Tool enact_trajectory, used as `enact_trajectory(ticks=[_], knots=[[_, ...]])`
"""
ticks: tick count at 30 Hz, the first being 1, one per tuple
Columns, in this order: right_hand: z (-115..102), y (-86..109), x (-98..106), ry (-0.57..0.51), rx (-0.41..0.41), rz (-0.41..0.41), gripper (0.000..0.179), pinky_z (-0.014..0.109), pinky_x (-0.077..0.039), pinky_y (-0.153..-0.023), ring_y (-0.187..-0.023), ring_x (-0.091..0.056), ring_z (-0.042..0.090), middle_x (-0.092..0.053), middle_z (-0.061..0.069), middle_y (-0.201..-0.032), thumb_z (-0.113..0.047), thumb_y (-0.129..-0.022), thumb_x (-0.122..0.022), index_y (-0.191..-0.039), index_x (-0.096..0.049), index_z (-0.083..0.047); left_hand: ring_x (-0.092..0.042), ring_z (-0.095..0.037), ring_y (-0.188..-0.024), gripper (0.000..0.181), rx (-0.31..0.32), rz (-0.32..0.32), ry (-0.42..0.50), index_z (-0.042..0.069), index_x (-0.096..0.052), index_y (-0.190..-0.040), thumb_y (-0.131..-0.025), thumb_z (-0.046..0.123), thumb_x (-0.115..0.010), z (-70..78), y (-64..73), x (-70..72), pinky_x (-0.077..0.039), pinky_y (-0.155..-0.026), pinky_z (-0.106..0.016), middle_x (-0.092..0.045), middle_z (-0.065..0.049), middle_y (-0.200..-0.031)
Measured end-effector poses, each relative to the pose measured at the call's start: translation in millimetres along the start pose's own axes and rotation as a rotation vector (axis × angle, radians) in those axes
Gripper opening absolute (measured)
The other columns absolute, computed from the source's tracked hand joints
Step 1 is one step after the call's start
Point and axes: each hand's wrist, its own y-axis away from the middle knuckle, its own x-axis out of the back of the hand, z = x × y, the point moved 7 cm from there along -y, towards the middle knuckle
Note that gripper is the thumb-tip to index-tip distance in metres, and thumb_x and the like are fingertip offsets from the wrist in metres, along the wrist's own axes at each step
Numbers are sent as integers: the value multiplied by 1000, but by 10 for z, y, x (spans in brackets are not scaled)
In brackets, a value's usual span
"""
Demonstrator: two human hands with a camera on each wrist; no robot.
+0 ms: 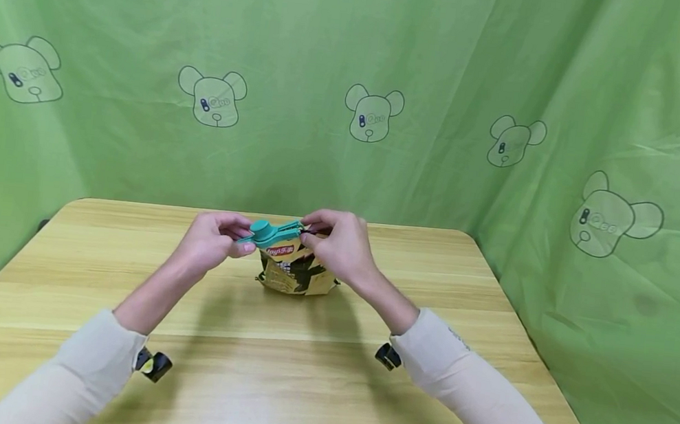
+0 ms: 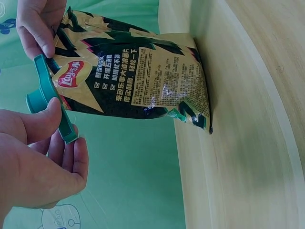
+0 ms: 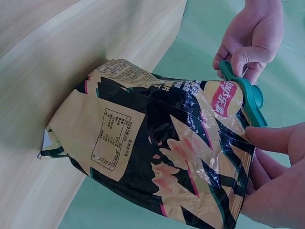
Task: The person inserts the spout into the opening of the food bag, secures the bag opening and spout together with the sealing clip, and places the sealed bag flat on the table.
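Note:
A gold and black Lay's chip bag (image 1: 296, 275) stands upright on the table. A teal bag clip (image 1: 262, 232) with a round cap lies along part of its top edge; its two arms look slightly parted at the right end in the head view. My left hand (image 1: 207, 243) pinches the clip's left end between thumb and fingers, as the left wrist view also shows. On the other side, my right hand (image 1: 344, 245) pinches the top right corner of the bag, close to the clip's end. Printed text and a chip picture show on the bag (image 3: 157, 143) in the right wrist view.
The light wooden table (image 1: 272, 384) spreads beneath both arms. Green curtains (image 1: 286, 158) with printed bear heads hang behind it and along the sides. A black camera (image 1: 156, 365) is strapped at the left wrist, another black camera (image 1: 388, 357) at the right.

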Motion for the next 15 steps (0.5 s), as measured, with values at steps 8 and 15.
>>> enact_trajectory(ticks=[8, 15], knots=[[-23, 8, -30, 21, -3, -34, 28, 27, -61, -70, -80, -76, 19, -79, 10, -98, -3, -84, -79, -111, -76, -3, -62, -16, -93, 40, -13, 16, 9, -7, -66, -124, -85, -5, -76, 0, 4, 3, -57, -79, -17, -69, -15, -105], [-52, 10, -59, 51, 8, -52, 34, 26, -61, -70, -87, -75, 19, -78, 9, -102, -10, -81, -86, -112, -75, -3, -62, -17, -95, 40, -16, 22, 4, -7, -66, -125, -86, -5, -75, -8, -2, -4, -56, -79, -17, -69, -14, -104]])
